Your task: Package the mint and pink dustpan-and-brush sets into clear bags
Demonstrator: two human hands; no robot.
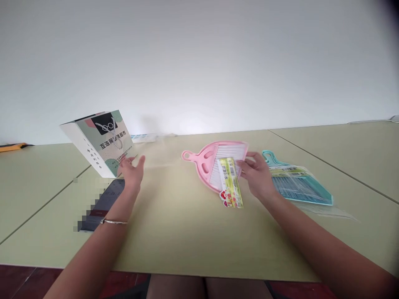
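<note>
My right hand grips the wide edge of a pink dustpan, holding it above the table. White brush bristles lie across the pan, and its looped handle points left. A yellow-green printed card hangs over its front. My left hand is open, thumb and fingers apart, in front of the lower corner of a paper gift bag; whether it touches the bag I cannot tell. A faint, blurred clear film shows just right of that hand.
Right of my right hand lies a teal dustpan set in clear plastic wrapping. A dark phone lies beneath my left forearm. At the far left is an orange and black item. A white wall stands behind the table.
</note>
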